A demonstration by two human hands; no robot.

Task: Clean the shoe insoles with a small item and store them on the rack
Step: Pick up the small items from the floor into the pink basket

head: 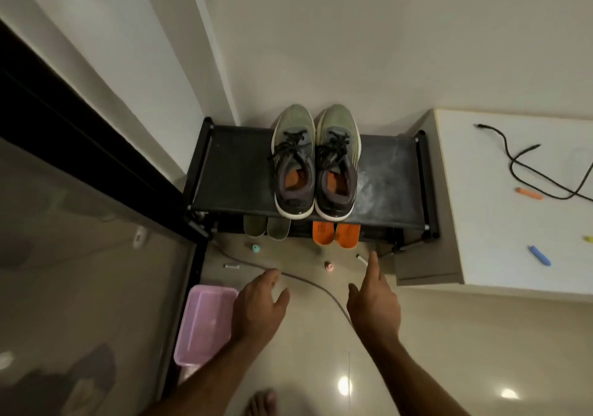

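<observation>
Tiled floor (321,335), rack (231,171) ahead of hands. Left hand (256,306) and right hand (373,303) both empty, fingers spread. Orange insoles (335,233), green insoles (268,227) on lower shelf beyond fingertips. Likely reach stage; next: pick insole or small item.

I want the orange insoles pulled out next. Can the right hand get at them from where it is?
Probably yes. The right hand is open, forefinger pointing toward the orange insoles, whose ends stick out from under the rack's top shelf. Only bare floor and a small pen-like item lie between.

Glossy floor tiles (417,367); translucent plastic pink tub (205,319)
</observation>
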